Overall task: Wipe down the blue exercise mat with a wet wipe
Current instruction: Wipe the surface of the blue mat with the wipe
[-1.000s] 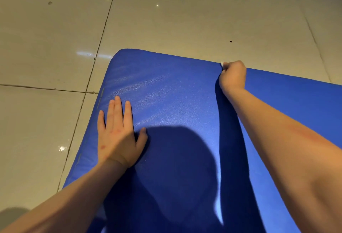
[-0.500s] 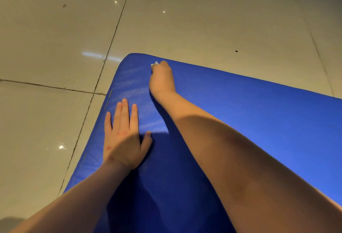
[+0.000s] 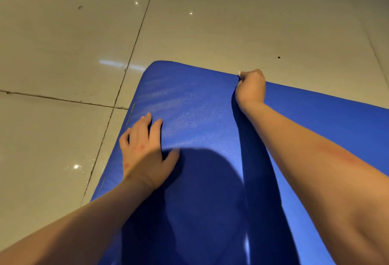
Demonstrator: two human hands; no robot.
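Note:
The blue exercise mat (image 3: 200, 104) lies on the floor and fills the lower right of the view, its rounded far-left corner in sight. My right hand (image 3: 251, 87) is stretched out to the mat's far edge, fingers curled round a white wet wipe (image 3: 239, 73), of which only a small corner shows. My left hand (image 3: 145, 149) presses on the mat near its left edge, fingers spread and slightly bent. Damp streaks shine on the mat between the two hands.
Glossy beige floor tiles (image 3: 63, 43) with dark grout lines surround the mat on the left and beyond it. A dark shadow of my head and arm falls over the near part of the mat.
My right hand swept from the far edge's middle left to the corner, then back right along the edge. My left hand stayed in place, its fingers now a little more bent.

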